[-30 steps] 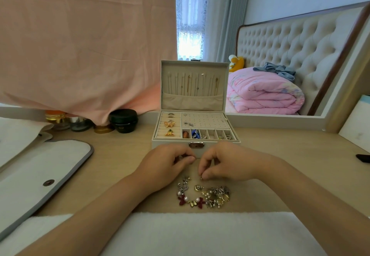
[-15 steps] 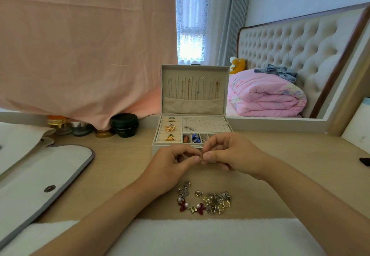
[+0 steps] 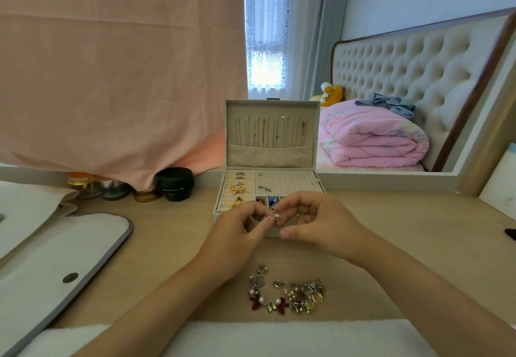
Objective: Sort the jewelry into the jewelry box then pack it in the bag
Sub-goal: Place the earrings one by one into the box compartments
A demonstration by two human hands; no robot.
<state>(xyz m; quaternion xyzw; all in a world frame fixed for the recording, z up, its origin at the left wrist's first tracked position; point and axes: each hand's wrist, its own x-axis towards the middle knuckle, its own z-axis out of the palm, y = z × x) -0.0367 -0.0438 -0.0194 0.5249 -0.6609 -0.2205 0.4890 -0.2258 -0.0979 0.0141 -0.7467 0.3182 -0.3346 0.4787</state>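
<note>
The beige jewelry box [image 3: 290, 182] stands open at the table's middle, its lid upright with chains hanging inside. Gold bow pieces and rings sit in its left slots. My left hand [image 3: 237, 232] and my right hand [image 3: 321, 222] meet just in front of the box, fingertips pinching one small gold piece [image 3: 277, 219] between them. A heap of loose jewelry [image 3: 287, 292] with pearls, rings and dark red bows lies on the table nearer to me. The white bag [image 3: 55, 256] with a grey edge and a snap lies flat at the left.
Dark jars and small bottles [image 3: 174, 183] stand at the back left under a hanging pink cloth [image 3: 117, 63]. A white towel [image 3: 279, 337] covers the near edge. A mirror behind the table reflects a bed. A dark object [image 3: 511, 234] lies at the right edge.
Both hands lifted from the jewelry heap toward the box front, carrying a small gold piece. My fingertips now meet on it higher and closer to the box.
</note>
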